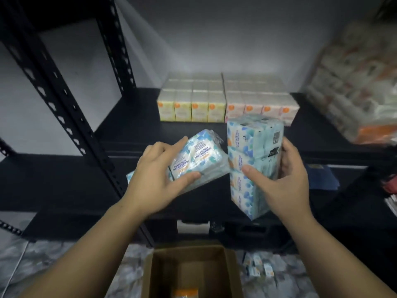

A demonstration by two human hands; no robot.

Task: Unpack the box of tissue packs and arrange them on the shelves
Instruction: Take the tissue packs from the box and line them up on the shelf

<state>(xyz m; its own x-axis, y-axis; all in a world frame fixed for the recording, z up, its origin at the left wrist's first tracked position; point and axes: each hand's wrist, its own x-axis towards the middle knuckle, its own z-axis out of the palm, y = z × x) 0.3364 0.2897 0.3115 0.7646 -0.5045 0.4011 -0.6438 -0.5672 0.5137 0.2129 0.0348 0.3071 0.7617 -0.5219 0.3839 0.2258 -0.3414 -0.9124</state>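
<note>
Two blue tissue packs are held up in front of the black shelf (133,125), one in each hand. Left hand (154,179) grips the left pack (199,155) from below and behind — thumb on its near face, fingers along the far edge — so the pack lies tilted, its upper end toward the right. Right hand (285,181) clasps the right pack (253,160) at mid-height, thumb across the front, fingers round the right side; this pack stands nearly upright, taller than the other. Both are clear-wrapped bundles, pale blue with darker blue spots and white labels; a barcode shows near the right pack's top. Behind them, on the shelf, stand a yellow block (189,104) and a pink block (260,102) of packs, touching side by side. Below the arms, on the floor, sits an open box (154,274) with something orange at its bottom.
</note>
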